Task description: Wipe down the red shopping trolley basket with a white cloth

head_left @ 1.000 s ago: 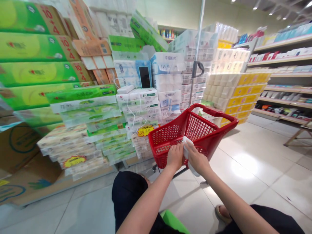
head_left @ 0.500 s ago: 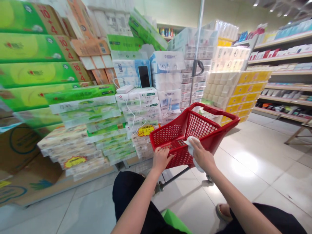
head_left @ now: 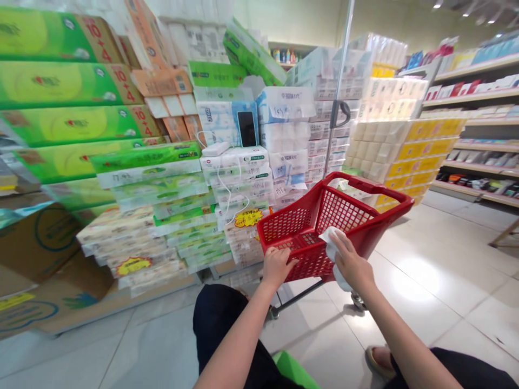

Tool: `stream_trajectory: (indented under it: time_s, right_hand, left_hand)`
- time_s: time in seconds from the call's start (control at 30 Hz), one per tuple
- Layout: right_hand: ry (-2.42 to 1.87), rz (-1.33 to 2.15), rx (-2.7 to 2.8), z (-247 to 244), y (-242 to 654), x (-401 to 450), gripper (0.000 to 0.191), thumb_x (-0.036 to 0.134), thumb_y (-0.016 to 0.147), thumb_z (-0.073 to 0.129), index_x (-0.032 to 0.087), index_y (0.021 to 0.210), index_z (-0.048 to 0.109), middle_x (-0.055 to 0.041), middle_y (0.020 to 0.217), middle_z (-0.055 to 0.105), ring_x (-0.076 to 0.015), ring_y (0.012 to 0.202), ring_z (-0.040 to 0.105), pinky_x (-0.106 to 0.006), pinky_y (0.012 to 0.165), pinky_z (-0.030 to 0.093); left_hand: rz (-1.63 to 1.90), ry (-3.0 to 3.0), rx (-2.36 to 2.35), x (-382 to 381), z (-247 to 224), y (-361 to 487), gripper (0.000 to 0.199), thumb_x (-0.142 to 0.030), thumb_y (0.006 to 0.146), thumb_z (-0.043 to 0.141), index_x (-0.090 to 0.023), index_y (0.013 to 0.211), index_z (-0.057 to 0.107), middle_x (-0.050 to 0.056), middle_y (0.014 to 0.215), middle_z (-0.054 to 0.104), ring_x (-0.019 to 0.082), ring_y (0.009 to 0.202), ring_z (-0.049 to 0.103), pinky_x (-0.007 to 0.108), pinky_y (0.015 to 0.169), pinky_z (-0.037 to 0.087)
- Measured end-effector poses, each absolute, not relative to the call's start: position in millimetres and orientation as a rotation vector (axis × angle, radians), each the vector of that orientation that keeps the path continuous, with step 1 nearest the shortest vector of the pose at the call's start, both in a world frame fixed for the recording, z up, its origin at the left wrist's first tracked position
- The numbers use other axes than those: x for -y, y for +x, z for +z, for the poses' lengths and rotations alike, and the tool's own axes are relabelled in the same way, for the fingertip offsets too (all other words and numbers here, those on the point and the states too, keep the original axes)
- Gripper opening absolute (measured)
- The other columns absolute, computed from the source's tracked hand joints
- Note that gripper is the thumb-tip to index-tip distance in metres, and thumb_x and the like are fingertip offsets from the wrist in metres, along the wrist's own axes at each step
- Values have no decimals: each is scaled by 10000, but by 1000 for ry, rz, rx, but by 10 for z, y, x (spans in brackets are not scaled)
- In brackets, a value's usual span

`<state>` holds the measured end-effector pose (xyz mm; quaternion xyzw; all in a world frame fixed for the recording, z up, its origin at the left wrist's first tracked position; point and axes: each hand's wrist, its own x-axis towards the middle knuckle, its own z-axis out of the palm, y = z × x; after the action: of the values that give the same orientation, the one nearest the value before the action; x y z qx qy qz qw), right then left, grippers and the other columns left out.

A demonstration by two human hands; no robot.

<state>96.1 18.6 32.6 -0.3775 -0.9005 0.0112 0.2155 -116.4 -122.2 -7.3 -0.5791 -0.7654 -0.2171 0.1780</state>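
In front of me stands a red plastic shopping cart [head_left: 300,259] with mesh sides and a raised handle at its far right end. My left hand [head_left: 278,267] is closed over the near left corner of its rim, fingers curled to the inside. My right hand [head_left: 352,262] presses a white cloth [head_left: 337,262] to the upper edge of the near side. Part of the cloth hangs down outside the basket, and the fingers cover some of it.
Stacked tissue packs [head_left: 162,189] fill the left and middle. A phone [head_left: 247,128] leans there beside a white cable. A metal pole [head_left: 339,81] rises behind the cart. Shelves [head_left: 478,124] line the right. A green object [head_left: 294,370] lies between my legs on the tiled floor [head_left: 409,319].
The whole view has shifted, so the cart and both hands appear slightly further right. Both hands keep their hold, the right one still with the cloth on the rim.
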Motion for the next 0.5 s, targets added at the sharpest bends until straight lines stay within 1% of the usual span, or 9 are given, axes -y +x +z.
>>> stream_trajectory:
  time_s: [0.07,0.13,0.2,0.27,0.3,0.37,0.43,0.5]
  right_hand:
    - [-1045,20,2533,265,832,-15,695,231,919,351,430,1522,68,-12,1601,191,-158,751,686,-318,587,552]
    - [-970,26,2615,196,647,242,701,218,919,355,424,1525,68,-26,1601,190,-147,705,684,-319,595,553]
    - [-867,33,2682,146,496,470,699,214,925,354,429,1523,63,-29,1601,190,-144,701,688,-310,601,552]
    - [-784,31,2725,130,449,569,700,205,928,350,451,1516,60,-12,1601,187,-147,729,694,-299,597,550]
    - [-760,25,2738,135,473,556,704,197,927,347,464,1512,60,1,1601,189,-149,750,697,-295,597,550]
    - [-761,18,2744,168,610,412,711,184,923,344,482,1504,63,21,1597,201,-152,787,699,-292,607,553]
    - [-846,11,2701,222,821,168,702,187,926,332,481,1504,62,20,1592,221,-153,792,698,-304,621,559]
    - [-954,7,2623,284,1036,-84,684,207,932,325,467,1510,67,9,1587,235,-160,798,695,-314,625,564]
  left_hand:
    - [-637,-1635,2159,1193,-84,-1128,228,-427,883,618,-205,912,579,23,846,672,192,820,611,354,894,375]
    - [-654,-1647,2155,1172,-95,-1112,159,-346,876,627,-203,925,581,26,853,674,197,835,612,360,897,372]
    - [-658,-1673,2155,1163,-107,-1121,82,-244,859,620,-202,917,582,27,853,674,198,845,612,361,892,369]
    - [-662,-1695,2152,1163,-118,-1146,80,-197,846,613,-201,920,583,30,856,676,201,854,614,362,885,366]
    - [-666,-1699,2149,1165,-122,-1159,96,-208,847,617,-201,938,584,33,865,677,203,860,614,363,881,364]
    - [-674,-1699,2138,1171,-127,-1177,145,-287,861,633,-202,968,583,37,886,681,207,861,613,366,876,362]
    - [-675,-1699,2128,1176,-129,-1178,208,-389,873,632,-205,955,582,34,882,681,205,844,610,368,873,360]
    - [-678,-1700,2118,1175,-130,-1162,254,-457,885,608,-208,922,578,29,864,677,201,829,606,366,870,356]
